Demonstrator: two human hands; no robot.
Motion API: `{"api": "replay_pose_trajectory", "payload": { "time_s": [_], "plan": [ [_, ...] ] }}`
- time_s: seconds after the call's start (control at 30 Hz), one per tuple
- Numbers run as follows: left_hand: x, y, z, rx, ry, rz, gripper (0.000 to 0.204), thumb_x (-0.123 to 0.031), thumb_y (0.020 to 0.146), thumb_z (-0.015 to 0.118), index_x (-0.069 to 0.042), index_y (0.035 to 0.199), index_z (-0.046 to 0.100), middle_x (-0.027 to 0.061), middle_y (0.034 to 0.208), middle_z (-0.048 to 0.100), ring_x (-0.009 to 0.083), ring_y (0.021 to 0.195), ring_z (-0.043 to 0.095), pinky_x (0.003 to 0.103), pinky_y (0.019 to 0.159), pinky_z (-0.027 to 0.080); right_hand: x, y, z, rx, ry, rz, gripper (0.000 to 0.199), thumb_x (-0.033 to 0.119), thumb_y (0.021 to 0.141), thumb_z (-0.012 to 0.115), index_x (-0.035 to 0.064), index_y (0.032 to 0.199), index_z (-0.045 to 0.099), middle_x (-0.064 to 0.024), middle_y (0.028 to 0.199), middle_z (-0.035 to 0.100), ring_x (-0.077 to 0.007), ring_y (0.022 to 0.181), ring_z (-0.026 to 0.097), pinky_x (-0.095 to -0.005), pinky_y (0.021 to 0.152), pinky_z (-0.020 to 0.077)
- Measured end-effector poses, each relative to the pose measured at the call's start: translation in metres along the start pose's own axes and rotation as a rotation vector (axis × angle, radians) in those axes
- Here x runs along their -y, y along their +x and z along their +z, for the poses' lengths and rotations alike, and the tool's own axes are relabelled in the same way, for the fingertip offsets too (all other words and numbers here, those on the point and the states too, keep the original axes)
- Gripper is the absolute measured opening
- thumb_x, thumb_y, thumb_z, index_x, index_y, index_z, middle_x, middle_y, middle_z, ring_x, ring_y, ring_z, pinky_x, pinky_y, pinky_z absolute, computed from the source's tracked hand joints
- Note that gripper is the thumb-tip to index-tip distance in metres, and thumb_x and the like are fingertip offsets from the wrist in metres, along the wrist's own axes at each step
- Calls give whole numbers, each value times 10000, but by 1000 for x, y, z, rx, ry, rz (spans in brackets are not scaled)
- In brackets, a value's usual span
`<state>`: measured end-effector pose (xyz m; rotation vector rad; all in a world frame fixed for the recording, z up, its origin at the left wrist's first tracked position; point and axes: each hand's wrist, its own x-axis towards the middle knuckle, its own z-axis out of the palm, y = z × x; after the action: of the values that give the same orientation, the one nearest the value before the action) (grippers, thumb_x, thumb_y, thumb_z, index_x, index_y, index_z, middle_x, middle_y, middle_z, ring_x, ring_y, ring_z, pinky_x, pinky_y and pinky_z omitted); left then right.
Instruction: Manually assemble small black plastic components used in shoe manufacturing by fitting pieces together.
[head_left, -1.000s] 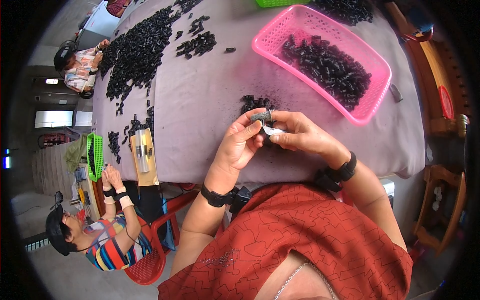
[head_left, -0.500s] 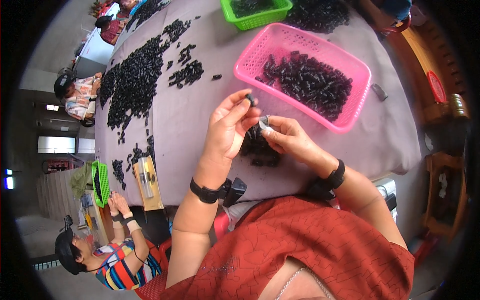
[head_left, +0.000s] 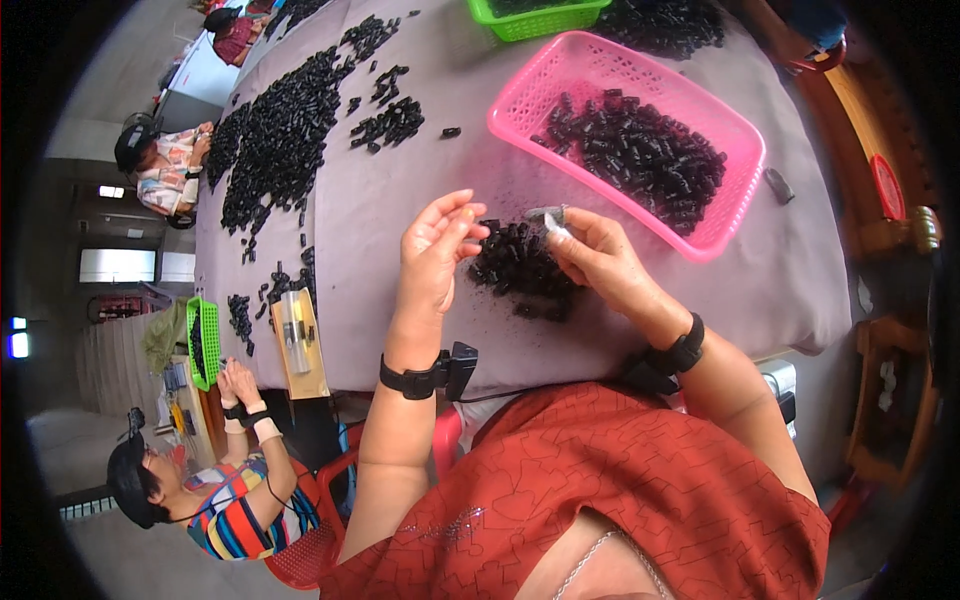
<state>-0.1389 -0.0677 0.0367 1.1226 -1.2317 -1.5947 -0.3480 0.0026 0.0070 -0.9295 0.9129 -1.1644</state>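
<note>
My left hand (head_left: 435, 250) hovers over the table just left of a small pile of black cylindrical pieces (head_left: 520, 265). Its fingers are bent but apart, and no piece shows between them. On the pile's other side, my right hand (head_left: 605, 265) pinches a small flat grey piece (head_left: 543, 214) with something white by the thumb; its exact kind I cannot make out. Dark crumbs lie around the pile. Beyond both hands stands a pink perforated basket (head_left: 745, 190), part filled with the same black pieces (head_left: 645, 160).
A large spread of black pieces (head_left: 275, 150) covers the table's left side. A green basket (head_left: 545, 25) stands at the far edge beside another black heap (head_left: 665, 25). At left, a yellow tray (head_left: 312, 370) lies near a co-worker's hands (head_left: 238, 383) and another green basket (head_left: 207, 350).
The black piece that my left hand pinched is gone from its fingers, which have opened. My hands have moved apart, uncovering more of the pile. The whole view has shifted slightly.
</note>
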Motion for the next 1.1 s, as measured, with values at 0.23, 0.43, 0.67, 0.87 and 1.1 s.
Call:
{"api": "replay_pose_trajectory", "payload": {
  "time_s": [0.23, 0.43, 0.67, 0.87, 1.1],
  "plan": [
    [37, -21, -27, -49, 394, -24, 300, -108, 898, 641, -19, 1181, 598, 29, 987, 639, 47, 736, 588, 179, 629, 460, -3, 1, 2, -51, 45, -9, 243, 225, 975, 553, 35, 1124, 587, 61, 719, 482, -13, 571, 399, -174, 480, 306],
    [33, -8, -10, -25, 774, 355, 377, -50, 860, 652, -28, 1229, 576, 69, 1054, 577, 83, 682, 551, 226, 646, 472, -4, 0, 1, -28, 3, 10, 223, 196, 966, 559, 32, 1114, 585, 54, 715, 489, -12, 572, 407, -175, 481, 314],
    [41, 4, -9, 19, 943, 395, 273, -58, 825, 677, -21, 1092, 635, 105, 1024, 573, 165, 770, 551, 293, 741, 482, 1, -2, 3, -6, -39, 14, 213, 189, 956, 570, 26, 1093, 589, 52, 713, 498, -14, 577, 423, -177, 490, 329],
    [28, 1, -2, 63, 937, 202, 277, -61, 765, 732, -10, 1019, 632, 82, 916, 583, 157, 745, 549, 277, 721, 481, 0, -3, 2, -9, -65, 19, 202, 202, 953, 578, 27, 1052, 598, 51, 713, 499, -16, 581, 424, -178, 493, 330],
    [45, 6, -18, 25, 811, 225, 224, -38, 765, 738, -20, 962, 634, 30, 886, 615, 114, 763, 559, 262, 720, 486, 0, -3, 4, -8, -74, 20, 207, 215, 954, 580, 34, 1053, 598, 54, 714, 495, -15, 584, 422, -180, 497, 334]
  ]
}}
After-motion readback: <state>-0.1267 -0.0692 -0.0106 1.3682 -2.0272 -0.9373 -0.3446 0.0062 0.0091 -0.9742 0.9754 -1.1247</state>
